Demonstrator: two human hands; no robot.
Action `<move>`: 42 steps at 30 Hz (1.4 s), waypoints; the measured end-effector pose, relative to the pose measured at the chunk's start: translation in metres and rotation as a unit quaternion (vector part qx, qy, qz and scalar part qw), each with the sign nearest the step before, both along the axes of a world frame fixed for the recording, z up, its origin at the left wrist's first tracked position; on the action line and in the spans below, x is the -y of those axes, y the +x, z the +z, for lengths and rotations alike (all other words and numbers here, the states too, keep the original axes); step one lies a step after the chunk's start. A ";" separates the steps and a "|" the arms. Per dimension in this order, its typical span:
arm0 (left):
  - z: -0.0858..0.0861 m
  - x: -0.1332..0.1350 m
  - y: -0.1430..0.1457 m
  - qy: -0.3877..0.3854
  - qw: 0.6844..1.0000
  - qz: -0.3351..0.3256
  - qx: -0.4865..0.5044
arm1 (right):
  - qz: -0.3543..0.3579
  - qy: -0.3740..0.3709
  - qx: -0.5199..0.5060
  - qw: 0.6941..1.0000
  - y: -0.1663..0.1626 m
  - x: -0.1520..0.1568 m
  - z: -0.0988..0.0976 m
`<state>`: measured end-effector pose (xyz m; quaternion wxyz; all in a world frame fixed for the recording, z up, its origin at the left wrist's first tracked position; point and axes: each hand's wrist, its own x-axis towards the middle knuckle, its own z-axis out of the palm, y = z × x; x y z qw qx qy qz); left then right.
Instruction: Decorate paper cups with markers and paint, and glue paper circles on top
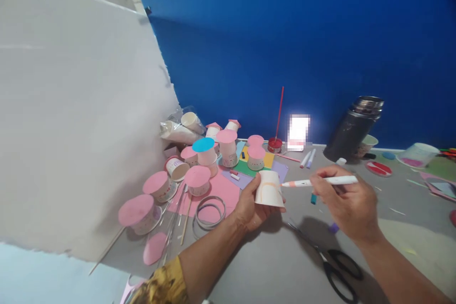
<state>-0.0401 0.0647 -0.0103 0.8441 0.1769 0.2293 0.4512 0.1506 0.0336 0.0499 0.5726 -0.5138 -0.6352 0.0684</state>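
Observation:
A white paper cup (270, 194), upside down with its wide rim low, rests in my left hand (251, 206), whose fingers wrap round it from the left and below. Light orange curved lines mark the cup's side. Between the fingers of my right hand (351, 199) is a white marker (333, 181) with an orange tip end, pointing left. Its tip meets or nearly meets the cup's right side. Below the hands, black-handled scissors (329, 261) lie on the grey table (270, 266).
Several paper cups topped with pink discs (197, 176) crowd the left, one with a blue disc (203, 144). A wire coil (210, 212) lies near my left forearm. Behind stand a dark flask (352, 128) and a blue panel (285, 47). Loose markers (308, 158) lie at the back.

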 end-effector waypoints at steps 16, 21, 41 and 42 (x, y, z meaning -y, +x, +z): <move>0.009 -0.008 -0.006 -0.025 0.997 0.072 -0.021 | 0.096 -0.100 -0.151 0.979 -0.004 -0.014 -0.007; 0.012 -0.007 -0.003 -0.006 0.996 0.076 -0.041 | 0.105 -0.098 -0.102 0.984 -0.005 -0.010 -0.008; 0.006 -0.005 0.002 0.005 0.989 0.106 -0.102 | 0.163 -0.035 0.069 0.984 -0.013 0.004 0.004; 0.006 -0.005 0.002 0.005 0.989 0.106 -0.102 | 0.160 -0.035 0.067 0.984 -0.013 0.003 0.003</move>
